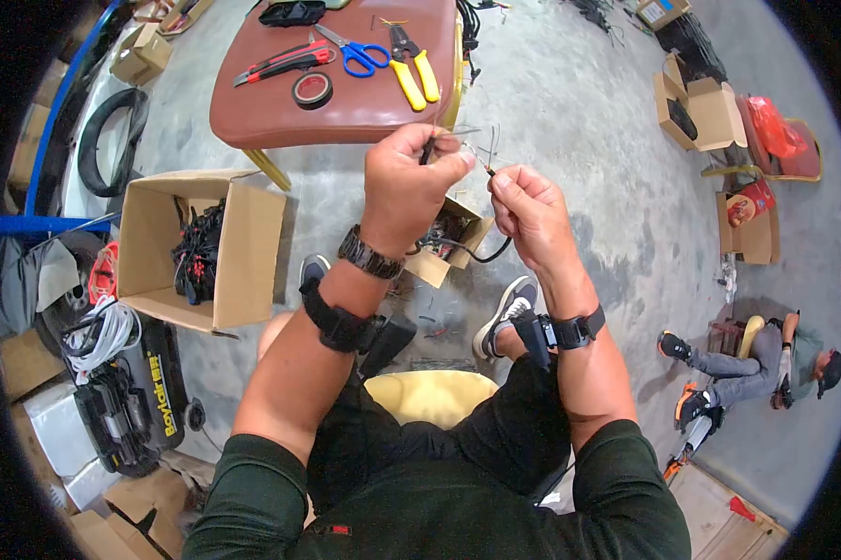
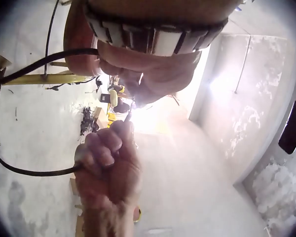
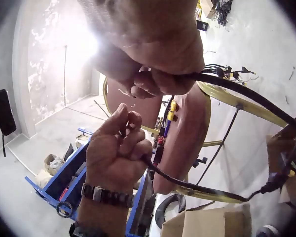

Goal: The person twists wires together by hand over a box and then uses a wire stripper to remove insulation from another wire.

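In the head view, my left hand [image 1: 406, 184] pinches a black cable end with thin wires by thumb and fingers. My right hand [image 1: 537, 217] pinches another black cable end, bare wire strands [image 1: 491, 149] sticking up from it. The fingertips are close but apart, and a black cable [image 1: 488, 259] loops below. The left wrist view has my right hand [image 2: 108, 168] with curled fingers round the cable [image 2: 37, 173], under my left hand [image 2: 150, 74]. In the right wrist view, cable [image 3: 202, 188] runs from my left hand [image 3: 116, 155]; my right hand [image 3: 153, 42] is above.
A brown padded seat [image 1: 252, 117] holds a red cutter [image 1: 285, 63], blue scissors [image 1: 363, 58], yellow-handled pliers [image 1: 415, 79] and black tape [image 1: 312, 90]. Open boxes [image 1: 140, 271] with black cables stand on the floor. Another person [image 1: 766, 359] sits at the right.
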### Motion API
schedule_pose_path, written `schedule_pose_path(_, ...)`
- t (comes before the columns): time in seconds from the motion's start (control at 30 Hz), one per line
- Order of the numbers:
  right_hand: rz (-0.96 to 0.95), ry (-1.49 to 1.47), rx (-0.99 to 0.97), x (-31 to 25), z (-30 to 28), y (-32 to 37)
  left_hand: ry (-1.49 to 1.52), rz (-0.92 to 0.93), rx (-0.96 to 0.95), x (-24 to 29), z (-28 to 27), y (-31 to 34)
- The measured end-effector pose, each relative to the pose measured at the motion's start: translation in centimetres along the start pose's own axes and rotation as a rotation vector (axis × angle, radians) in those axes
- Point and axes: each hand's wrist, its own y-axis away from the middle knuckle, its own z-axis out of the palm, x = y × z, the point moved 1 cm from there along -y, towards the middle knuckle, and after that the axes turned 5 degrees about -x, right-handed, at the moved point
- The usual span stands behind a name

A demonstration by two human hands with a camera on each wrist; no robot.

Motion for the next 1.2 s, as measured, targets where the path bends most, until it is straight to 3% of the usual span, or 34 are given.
schedule_pose_path(0.07, -0.006, 0.027, 0.024, -0.2, 0.2, 0.1, 0.026, -0.159, -0.085, 0.1, 0.0, 0.4)
schedule_pose_path(0.4, -0.003, 0.194, 0.089, 0.1, 0.7, 0.0, 0.021, -0.149, -0.093, -1.2, 0.8, 0.1)
schedule_pose_path(0.67, -0.004, 0.150, 0.061, 0.1, 0.9, 0.0, 0.059, -0.128, -0.097, -1.3, 0.6, 0.0)
schedule_pose_path(0.97, -0.010, 0.051, 0.015, 0.0, 0.8, -0.1, 0.352, -0.269, -0.076, -0.5, 0.6, 0.2)
schedule_pose_path(1.2, -0.041, -0.002, -0.003, 0.1, 0.6, -0.1, 0.405, -0.321, -0.086, -0.4, 0.8, 0.3)
